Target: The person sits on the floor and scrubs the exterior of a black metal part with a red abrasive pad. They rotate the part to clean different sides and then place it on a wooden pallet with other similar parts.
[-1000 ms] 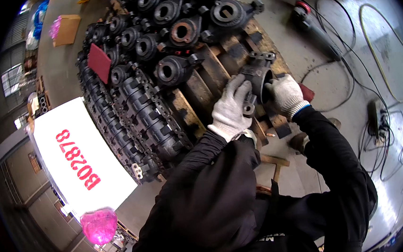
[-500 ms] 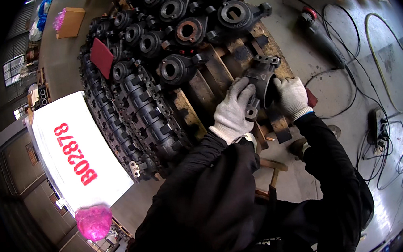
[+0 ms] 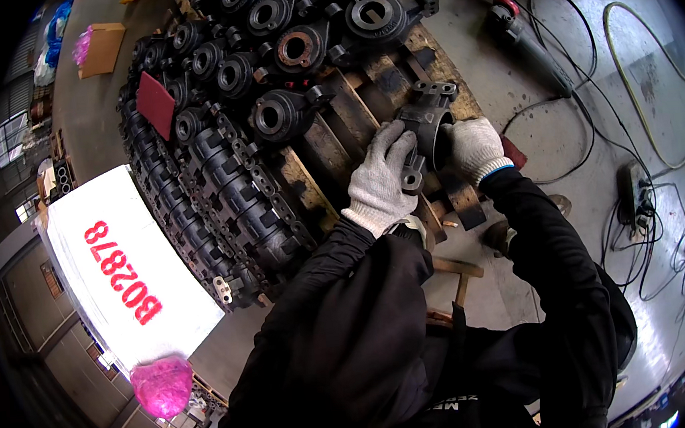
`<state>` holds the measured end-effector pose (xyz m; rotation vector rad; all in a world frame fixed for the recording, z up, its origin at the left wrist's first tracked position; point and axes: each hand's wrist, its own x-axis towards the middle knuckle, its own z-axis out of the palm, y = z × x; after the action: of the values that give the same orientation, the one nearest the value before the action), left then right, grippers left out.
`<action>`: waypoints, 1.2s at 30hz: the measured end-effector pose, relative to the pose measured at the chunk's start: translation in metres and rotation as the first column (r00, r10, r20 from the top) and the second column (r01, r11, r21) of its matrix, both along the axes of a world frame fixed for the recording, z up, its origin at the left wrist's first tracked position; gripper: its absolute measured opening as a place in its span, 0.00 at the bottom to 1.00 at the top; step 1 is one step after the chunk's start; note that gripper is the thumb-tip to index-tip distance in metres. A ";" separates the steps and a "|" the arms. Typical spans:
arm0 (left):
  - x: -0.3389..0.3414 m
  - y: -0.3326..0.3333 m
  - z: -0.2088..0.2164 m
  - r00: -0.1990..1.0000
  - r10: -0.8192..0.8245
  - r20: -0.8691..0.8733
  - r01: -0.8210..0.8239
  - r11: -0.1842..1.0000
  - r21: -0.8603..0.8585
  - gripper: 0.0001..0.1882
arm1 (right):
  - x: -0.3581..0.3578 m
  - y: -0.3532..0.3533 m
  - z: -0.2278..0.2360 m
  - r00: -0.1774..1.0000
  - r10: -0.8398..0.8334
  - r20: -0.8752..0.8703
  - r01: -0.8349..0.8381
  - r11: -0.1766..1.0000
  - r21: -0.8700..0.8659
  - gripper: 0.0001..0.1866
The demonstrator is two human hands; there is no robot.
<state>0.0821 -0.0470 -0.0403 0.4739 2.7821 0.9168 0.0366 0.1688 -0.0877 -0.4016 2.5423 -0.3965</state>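
My left hand, in a pale knit glove, grips the near-left side of a dark metal casting with a ring-shaped opening and bolt lugs. The casting is held tilted above a wooden pallet. At the right side of the opening is my right hand, gloved and closed, its fingertips partly hidden by the casting's rim. What those fingers hold, if anything, cannot be made out. Just beyond the right wrist a dark red patch shows; whether it lies below or touches the hand is unclear.
Rows of black castings crowd the pallet's far left, with a red sheet on top. A white sack and pink bundle stand left. An angle grinder, cables and a power strip lie on the right floor.
The whole view has shifted, so things appear farther left and slightly higher. Both hands stay at the casting, and the right hand sits a little higher against its opening.
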 end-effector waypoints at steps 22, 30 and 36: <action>-0.002 0.000 0.003 0.999 -0.034 -0.013 0.033 0.999 -0.035 0.42 | 0.003 0.027 -0.021 0.923 0.197 0.330 0.066 0.765 -0.641 0.17; 0.000 0.000 -0.001 1.000 -0.015 -0.025 0.015 1.000 -0.019 0.38 | 0.001 0.007 0.002 0.574 -0.326 0.751 0.680 0.701 -0.216 0.18; -0.001 -0.001 -0.003 0.999 -0.010 0.036 0.011 1.000 -0.014 0.39 | -0.007 0.007 0.026 0.640 -0.318 0.699 0.584 0.793 -0.175 0.19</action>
<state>0.0813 -0.0478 -0.0436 0.4648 2.7493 0.8935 0.0297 0.1759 -0.0618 0.2584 1.8273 -1.0528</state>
